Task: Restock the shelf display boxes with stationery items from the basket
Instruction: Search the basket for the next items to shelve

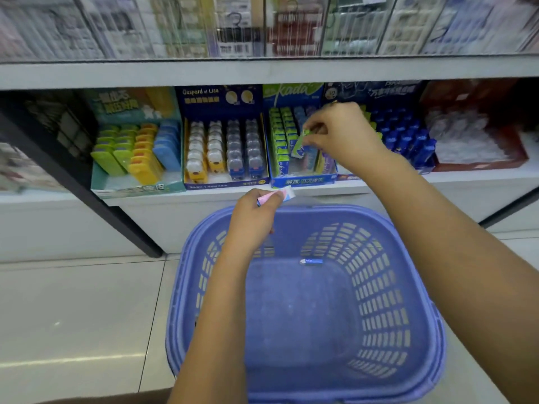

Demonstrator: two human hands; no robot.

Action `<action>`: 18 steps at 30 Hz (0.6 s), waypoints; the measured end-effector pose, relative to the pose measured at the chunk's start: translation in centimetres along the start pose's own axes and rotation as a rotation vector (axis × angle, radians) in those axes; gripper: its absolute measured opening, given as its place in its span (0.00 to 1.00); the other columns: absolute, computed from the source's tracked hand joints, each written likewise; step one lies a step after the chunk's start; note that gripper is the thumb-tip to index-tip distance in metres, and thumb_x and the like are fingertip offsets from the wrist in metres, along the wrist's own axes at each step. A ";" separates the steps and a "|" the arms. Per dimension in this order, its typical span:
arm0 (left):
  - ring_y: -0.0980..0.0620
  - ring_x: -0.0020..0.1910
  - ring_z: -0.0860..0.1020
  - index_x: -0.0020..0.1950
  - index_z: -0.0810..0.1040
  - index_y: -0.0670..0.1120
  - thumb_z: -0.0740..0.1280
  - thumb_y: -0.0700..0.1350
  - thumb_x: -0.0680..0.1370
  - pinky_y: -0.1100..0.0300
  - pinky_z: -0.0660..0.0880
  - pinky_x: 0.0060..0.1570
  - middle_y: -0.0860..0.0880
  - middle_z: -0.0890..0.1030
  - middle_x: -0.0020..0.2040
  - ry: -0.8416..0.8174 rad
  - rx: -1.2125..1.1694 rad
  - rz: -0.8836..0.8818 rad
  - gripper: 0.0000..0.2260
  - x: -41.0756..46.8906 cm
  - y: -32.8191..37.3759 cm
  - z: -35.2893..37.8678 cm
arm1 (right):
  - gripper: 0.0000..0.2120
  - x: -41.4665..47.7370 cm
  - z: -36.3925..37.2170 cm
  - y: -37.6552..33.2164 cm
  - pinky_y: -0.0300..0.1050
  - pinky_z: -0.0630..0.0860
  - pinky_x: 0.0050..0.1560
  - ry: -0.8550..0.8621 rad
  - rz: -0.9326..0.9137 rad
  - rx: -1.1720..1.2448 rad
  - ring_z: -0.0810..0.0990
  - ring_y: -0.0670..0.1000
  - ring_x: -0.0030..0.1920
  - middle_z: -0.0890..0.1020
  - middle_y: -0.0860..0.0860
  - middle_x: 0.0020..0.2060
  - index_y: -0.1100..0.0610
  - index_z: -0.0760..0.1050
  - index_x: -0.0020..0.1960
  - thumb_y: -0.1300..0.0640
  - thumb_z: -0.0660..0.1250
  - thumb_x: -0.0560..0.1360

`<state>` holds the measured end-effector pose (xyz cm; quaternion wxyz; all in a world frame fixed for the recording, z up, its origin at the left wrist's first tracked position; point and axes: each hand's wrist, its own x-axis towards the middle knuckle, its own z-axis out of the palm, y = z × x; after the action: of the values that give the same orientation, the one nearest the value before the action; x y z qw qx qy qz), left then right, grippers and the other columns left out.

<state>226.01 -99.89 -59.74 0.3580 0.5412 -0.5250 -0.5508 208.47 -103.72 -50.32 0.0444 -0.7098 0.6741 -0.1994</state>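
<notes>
The hanging packs on the upper shelf are smeared by blur — no print on them can be read. The left hand covers most of the pink and white item it grips. Fingers of the right hand hide the top of the green pack they pinch. The basket is cut off at the bottom edge, and the small blue item in it is too small to identify — likewise the pale contents of the red box
</notes>
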 end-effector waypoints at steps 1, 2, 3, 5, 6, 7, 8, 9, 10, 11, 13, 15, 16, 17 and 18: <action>0.56 0.23 0.69 0.39 0.73 0.49 0.66 0.50 0.77 0.59 0.68 0.33 0.51 0.70 0.28 0.005 0.001 -0.008 0.09 0.0 -0.1 0.0 | 0.14 0.5 0.2 0.0 0.38 0.71 0.52 -0.035 -0.011 -0.029 0.80 0.52 0.49 0.84 0.57 0.49 0.60 0.80 0.57 0.56 0.71 0.72; 0.57 0.23 0.69 0.40 0.73 0.49 0.66 0.50 0.77 0.58 0.69 0.33 0.51 0.71 0.28 0.006 0.011 -0.014 0.08 0.0 -0.1 0.0 | 0.15 1.0 0.4 -0.2 0.39 0.72 0.54 -0.074 -0.016 -0.054 0.80 0.53 0.51 0.83 0.57 0.51 0.60 0.80 0.57 0.56 0.70 0.73; 0.58 0.22 0.69 0.40 0.73 0.48 0.66 0.50 0.77 0.58 0.70 0.35 0.51 0.71 0.29 0.007 0.022 -0.018 0.08 0.1 -0.2 0.0 | 0.15 1.5 0.6 -0.3 0.41 0.73 0.56 -0.113 -0.019 -0.077 0.80 0.54 0.53 0.83 0.57 0.53 0.60 0.79 0.59 0.56 0.70 0.73; 0.60 0.21 0.70 0.43 0.74 0.46 0.66 0.49 0.76 0.55 0.72 0.38 0.51 0.72 0.31 0.010 0.039 -0.026 0.07 0.2 -0.3 0.0 | 0.16 2.4 0.8 -0.6 0.44 0.73 0.60 -0.182 -0.016 -0.111 0.78 0.55 0.57 0.81 0.57 0.56 0.59 0.78 0.60 0.55 0.69 0.74; 0.60 0.22 0.71 0.44 0.75 0.45 0.67 0.49 0.76 0.55 0.72 0.38 0.51 0.72 0.32 0.013 0.041 -0.025 0.08 0.3 -0.3 0.0 | 0.16 2.8 0.9 -0.7 0.45 0.73 0.61 -0.208 -0.008 -0.123 0.78 0.56 0.57 0.81 0.57 0.57 0.59 0.78 0.61 0.55 0.69 0.74; 0.59 0.23 0.71 0.44 0.76 0.45 0.68 0.49 0.75 0.56 0.72 0.38 0.51 0.72 0.31 0.017 0.036 -0.020 0.08 0.4 -0.4 0.0 | 0.16 3.0 1.0 -0.8 0.46 0.73 0.61 -0.228 -0.004 -0.124 0.78 0.56 0.57 0.81 0.56 0.57 0.59 0.78 0.60 0.56 0.69 0.74; 0.59 0.24 0.72 0.45 0.78 0.45 0.69 0.49 0.74 0.57 0.73 0.37 0.52 0.73 0.31 0.021 0.021 -0.015 0.08 0.4 -0.4 0.0 | 0.16 3.2 1.1 -0.7 0.46 0.73 0.61 -0.245 -0.004 -0.122 0.78 0.56 0.57 0.81 0.56 0.57 0.59 0.79 0.60 0.56 0.70 0.74; 0.59 0.25 0.72 0.46 0.79 0.44 0.70 0.49 0.74 0.59 0.73 0.36 0.53 0.74 0.30 0.025 0.003 -0.010 0.08 0.4 -0.4 0.0 | 0.16 3.4 1.3 -0.7 0.46 0.74 0.61 -0.258 -0.004 -0.125 0.79 0.56 0.57 0.81 0.56 0.56 0.59 0.79 0.60 0.56 0.70 0.73; 0.59 0.26 0.73 0.47 0.80 0.44 0.71 0.49 0.73 0.60 0.74 0.37 0.54 0.75 0.31 0.028 -0.014 -0.006 0.09 0.4 -0.5 0.1 | 0.15 3.4 1.6 -0.7 0.46 0.74 0.60 -0.269 0.002 -0.132 0.79 0.56 0.56 0.82 0.56 0.56 0.59 0.79 0.59 0.56 0.70 0.73; 0.60 0.28 0.75 0.48 0.81 0.44 0.72 0.50 0.73 0.59 0.76 0.38 0.53 0.77 0.33 0.029 -0.033 -0.004 0.10 0.4 -0.5 0.1 | 0.15 3.4 1.8 -0.7 0.45 0.74 0.59 -0.278 0.012 -0.140 0.79 0.56 0.56 0.81 0.56 0.56 0.58 0.79 0.59 0.56 0.71 0.73; 0.58 0.35 0.80 0.48 0.79 0.45 0.71 0.47 0.73 0.57 0.79 0.44 0.50 0.81 0.40 0.029 -0.102 -0.008 0.08 0.4 -0.6 0.3 | 0.14 3.6 2.2 -0.6 0.44 0.73 0.56 -0.291 0.038 -0.142 0.78 0.56 0.56 0.81 0.56 0.55 0.58 0.80 0.58 0.56 0.71 0.73; 0.50 0.44 0.83 0.47 0.78 0.44 0.70 0.43 0.75 0.57 0.81 0.46 0.45 0.82 0.45 0.025 -0.181 -0.003 0.04 0.4 -0.4 0.6 | 0.12 4.1 2.5 -0.8 0.43 0.71 0.51 -0.300 0.047 -0.140 0.78 0.57 0.55 0.81 0.57 0.54 0.59 0.81 0.55 0.57 0.71 0.73; 0.48 0.45 0.83 0.47 0.77 0.43 0.69 0.41 0.75 0.58 0.81 0.44 0.44 0.82 0.45 0.024 -0.223 0.002 0.03 0.3 -0.2 0.8 | 0.11 4.4 2.6 -0.9 0.42 0.70 0.49 -0.299 0.048 -0.140 0.77 0.58 0.56 0.80 0.57 0.54 0.60 0.81 0.53 0.58 0.71 0.72; 0.48 0.43 0.83 0.48 0.76 0.42 0.68 0.39 0.75 0.59 0.81 0.42 0.44 0.82 0.44 0.023 -0.260 0.006 0.03 0.2 0.0 1.1 | 0.10 4.5 2.7 -1.1 0.43 0.70 0.49 -0.300 0.052 -0.143 0.76 0.58 0.56 0.80 0.58 0.54 0.60 0.81 0.52 0.58 0.72 0.71; 0.49 0.41 0.84 0.49 0.76 0.41 0.68 0.38 0.76 0.60 0.81 0.39 0.44 0.82 0.43 0.024 -0.283 0.016 0.04 0.0 0.2 1.3 | 0.10 4.5 2.7 -1.2 0.43 0.71 0.50 -0.300 0.056 -0.143 0.76 0.58 0.56 0.79 0.58 0.54 0.60 0.81 0.52 0.58 0.72 0.71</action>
<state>224.65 -99.72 -59.70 0.4414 0.4878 -0.4422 -0.6096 210.57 -108.55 -51.37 0.0992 -0.7138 0.6921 -0.0415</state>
